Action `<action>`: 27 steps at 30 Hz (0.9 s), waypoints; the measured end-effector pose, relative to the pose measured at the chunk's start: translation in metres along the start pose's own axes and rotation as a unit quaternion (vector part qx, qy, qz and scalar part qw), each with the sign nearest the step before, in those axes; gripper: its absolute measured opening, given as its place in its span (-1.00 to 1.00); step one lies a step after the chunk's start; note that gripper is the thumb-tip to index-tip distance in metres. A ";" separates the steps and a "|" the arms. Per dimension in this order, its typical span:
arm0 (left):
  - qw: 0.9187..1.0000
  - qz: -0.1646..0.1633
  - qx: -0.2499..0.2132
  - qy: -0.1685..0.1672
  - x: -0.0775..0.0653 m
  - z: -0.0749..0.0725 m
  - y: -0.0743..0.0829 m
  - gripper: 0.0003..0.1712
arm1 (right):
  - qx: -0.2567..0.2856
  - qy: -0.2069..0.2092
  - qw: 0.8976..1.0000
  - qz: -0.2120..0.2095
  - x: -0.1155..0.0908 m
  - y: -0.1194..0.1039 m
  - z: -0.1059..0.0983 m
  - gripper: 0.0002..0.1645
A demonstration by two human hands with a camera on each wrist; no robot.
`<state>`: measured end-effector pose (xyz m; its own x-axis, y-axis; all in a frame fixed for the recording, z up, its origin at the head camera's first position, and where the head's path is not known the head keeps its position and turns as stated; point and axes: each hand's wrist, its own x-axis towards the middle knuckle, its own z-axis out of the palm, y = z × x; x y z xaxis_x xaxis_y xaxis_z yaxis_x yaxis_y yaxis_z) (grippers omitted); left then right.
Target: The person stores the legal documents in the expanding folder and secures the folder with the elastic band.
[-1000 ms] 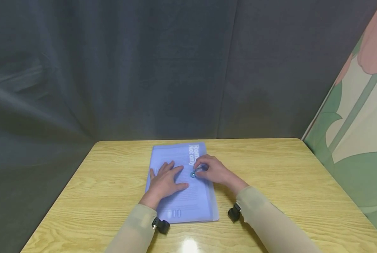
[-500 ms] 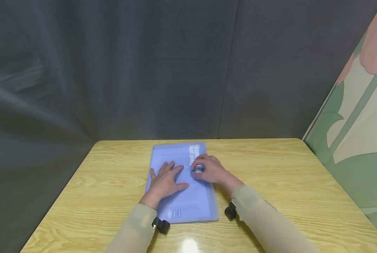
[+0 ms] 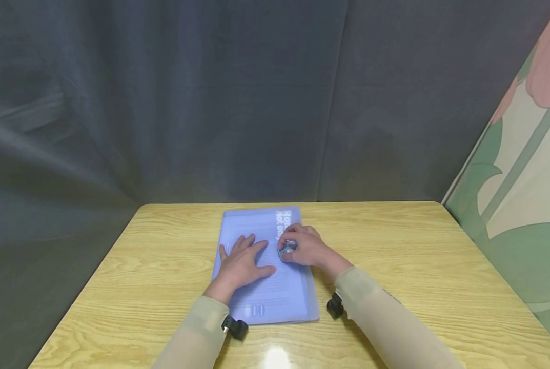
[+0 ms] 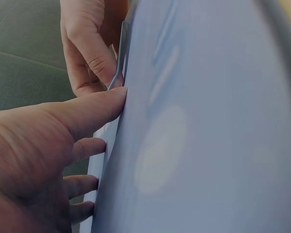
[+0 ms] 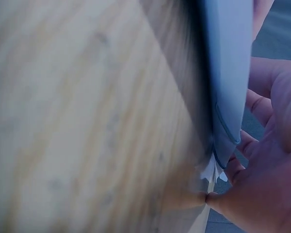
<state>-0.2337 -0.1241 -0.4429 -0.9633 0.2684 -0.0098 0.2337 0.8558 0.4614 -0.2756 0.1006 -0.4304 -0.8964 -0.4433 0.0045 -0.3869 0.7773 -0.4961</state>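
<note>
A translucent blue-purple document folder [image 3: 281,292] with white lettering and printed sheets showing through lies on the table. My left hand [image 3: 243,266] rests spread on its left half, fingers straight; the left wrist view has the thumb [image 4: 94,111] along the folder's surface. My right hand [image 3: 307,246] is over the folder's right half, its thumb and fingers curled together around a small round blue fastener [image 3: 281,252], which they mostly cover. Low in the right wrist view, the right fingers [image 5: 250,141] come close to the folder's edge [image 5: 230,73]; white paper edges [image 5: 211,167] peek out there.
The folder lies on a wood-grain table [image 3: 155,277]. A dark grey curtain [image 3: 238,102] hangs behind the far edge. On the right is a wall panel [image 3: 524,205] painted with a flower. Each sleeved wrist carries a small black camera [image 3: 334,306].
My right hand has shifted slightly left and its fingers have closed over the round blue fastener, which showed more fully before. My left hand and the folder have stayed in place.
</note>
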 end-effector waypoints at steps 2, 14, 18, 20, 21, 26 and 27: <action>1.000 0.002 -0.003 0.001 -0.001 -0.001 0.000 -0.11 | -0.005 -0.003 1.000 0.000 0.001 -0.002 -0.001 -0.87; 1.000 0.003 -0.005 -0.003 -0.002 0.000 0.000 -0.11 | 0.022 -0.002 1.000 -0.018 -0.002 0.005 0.001 -0.86; 1.000 0.000 -0.007 -0.009 0.000 0.001 -0.001 -0.11 | 0.047 -0.014 0.999 -0.017 -0.002 0.011 -0.001 -0.89; 1.000 -0.002 -0.008 -0.012 0.000 0.000 -0.002 -0.11 | 0.055 -0.018 0.998 -0.021 -0.003 0.014 -0.002 -0.89; 1.000 -0.002 -0.008 -0.012 -0.001 0.000 -0.002 -0.11 | 0.060 -0.020 0.998 -0.022 -0.003 0.015 -0.002 -0.89; 1.000 0.005 -0.011 -0.004 -0.002 -0.001 -0.002 -0.12 | 0.079 -0.025 0.996 -0.029 -0.005 0.021 -0.006 -0.87; 1.000 0.005 -0.011 -0.004 -0.002 0.000 -0.003 -0.12 | 0.083 -0.027 0.996 -0.028 -0.006 0.021 -0.006 -0.86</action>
<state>-0.2323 -0.1275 -0.4441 -0.9597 0.2808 -0.0123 0.2405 0.8431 0.4810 -0.2801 0.1228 -0.4354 -0.8602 -0.5099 -0.0082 -0.3903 0.6685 -0.6331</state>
